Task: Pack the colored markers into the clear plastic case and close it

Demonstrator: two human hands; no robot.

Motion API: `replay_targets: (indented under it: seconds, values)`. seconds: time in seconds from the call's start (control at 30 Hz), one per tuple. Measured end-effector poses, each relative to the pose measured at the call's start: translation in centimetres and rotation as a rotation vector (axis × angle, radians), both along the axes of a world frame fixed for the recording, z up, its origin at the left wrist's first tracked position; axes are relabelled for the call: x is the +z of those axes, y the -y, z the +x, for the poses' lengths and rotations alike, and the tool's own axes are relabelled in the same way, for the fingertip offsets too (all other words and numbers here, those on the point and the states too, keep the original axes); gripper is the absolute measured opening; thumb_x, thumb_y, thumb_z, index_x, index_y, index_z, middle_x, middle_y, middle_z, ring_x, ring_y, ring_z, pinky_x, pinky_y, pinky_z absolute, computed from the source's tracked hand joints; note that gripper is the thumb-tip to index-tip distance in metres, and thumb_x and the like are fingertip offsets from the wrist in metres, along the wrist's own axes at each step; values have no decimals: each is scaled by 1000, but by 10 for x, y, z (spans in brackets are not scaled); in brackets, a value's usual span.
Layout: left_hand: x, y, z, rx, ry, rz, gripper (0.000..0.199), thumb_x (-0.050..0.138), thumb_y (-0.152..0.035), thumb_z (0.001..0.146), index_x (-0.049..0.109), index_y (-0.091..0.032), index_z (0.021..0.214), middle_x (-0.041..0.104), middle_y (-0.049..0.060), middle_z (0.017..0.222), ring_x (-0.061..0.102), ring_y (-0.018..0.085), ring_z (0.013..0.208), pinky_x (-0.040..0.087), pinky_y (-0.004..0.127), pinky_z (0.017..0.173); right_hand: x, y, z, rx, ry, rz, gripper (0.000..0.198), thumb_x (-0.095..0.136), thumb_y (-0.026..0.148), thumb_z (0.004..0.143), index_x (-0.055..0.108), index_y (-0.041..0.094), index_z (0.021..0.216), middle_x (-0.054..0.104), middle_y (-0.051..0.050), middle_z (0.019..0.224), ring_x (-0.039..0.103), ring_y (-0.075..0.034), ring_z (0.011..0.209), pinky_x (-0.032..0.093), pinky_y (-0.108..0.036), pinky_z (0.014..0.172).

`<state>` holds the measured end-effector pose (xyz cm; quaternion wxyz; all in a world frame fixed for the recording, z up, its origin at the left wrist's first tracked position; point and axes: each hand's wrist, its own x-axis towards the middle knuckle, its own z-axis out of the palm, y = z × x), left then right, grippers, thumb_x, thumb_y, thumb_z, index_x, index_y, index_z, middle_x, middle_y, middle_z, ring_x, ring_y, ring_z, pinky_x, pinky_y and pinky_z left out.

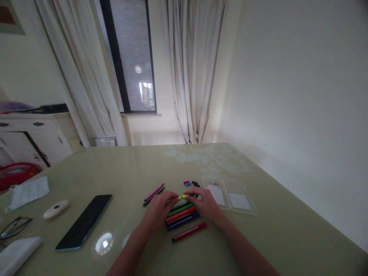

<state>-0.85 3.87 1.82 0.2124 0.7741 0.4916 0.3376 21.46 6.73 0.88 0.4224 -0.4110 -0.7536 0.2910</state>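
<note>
- Yellow marker (183, 197): between the two hands, at the far side of the row of markers (181, 216), nearer the right edge of the bench (129, 165) than its left.
- Left hand (157, 212): thumb and fingers pinched on one end; right hand (204, 203): pinched on the other.
- Handling: probably light, stiff, smooth plastic, inclined to roll or slip, hardly fragile.
- Hold: best by fingertips, one grip near each end, squeezing gently.
</note>
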Motion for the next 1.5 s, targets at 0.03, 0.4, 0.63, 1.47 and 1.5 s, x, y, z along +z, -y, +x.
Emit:
replay_targets:
  seconds: [0.03, 0.4, 0.63, 1.47, 1.5]
  values:
    - [0, 0, 0, 0, 5, 2, 26, 55, -42, 99, 75, -26, 102, 79, 4, 100, 72, 23, 94, 53, 33, 86, 1, 0, 0, 2, -1, -4, 19, 73, 42, 89, 82, 26, 96, 80, -4, 89, 72, -22, 83, 55, -35, 83]
    - [-6, -3, -2, -6, 12, 8, 17, 62, -34, 97, 74, -25, 105, 76, 3, 103, 70, 22, 96, 52, 33, 88, 3, 2, 0, 7, 3, -19, 16, 74, 38, 89, 82, 25, 96, 80, -3, 89, 71, -21, 82, 53, -33, 79]
    - [-4, -2, -2, -16, 25, 5, 16, 63, -32, 96, 74, -24, 105, 75, 3, 103, 69, 22, 97, 51, 32, 88, 3, 1, 0, 8, 2, -32, 14, 74, 33, 88, 82, 25, 96, 80, -2, 89, 70, -20, 82, 51, -31, 76]
    - [-3, 0, 3, 0, 14, -1, 17, 63, -30, 94, 76, -23, 101, 77, 4, 97, 70, 21, 90, 51, 30, 83, 4, 1, 5, 17, -95, -32, 14, 78, 36, 84, 84, 25, 91, 80, -4, 86, 71, -22, 80, 53, -33, 76]
    - [-2, 0, 4, 0, 20, -10, 19, 62, -31, 95, 77, -23, 102, 78, 4, 98, 70, 21, 91, 51, 30, 84, 4, 2, 5, 19, -99, -32, 14, 78, 36, 85, 84, 25, 91, 80, -4, 85, 72, -22, 80, 53, -33, 76]
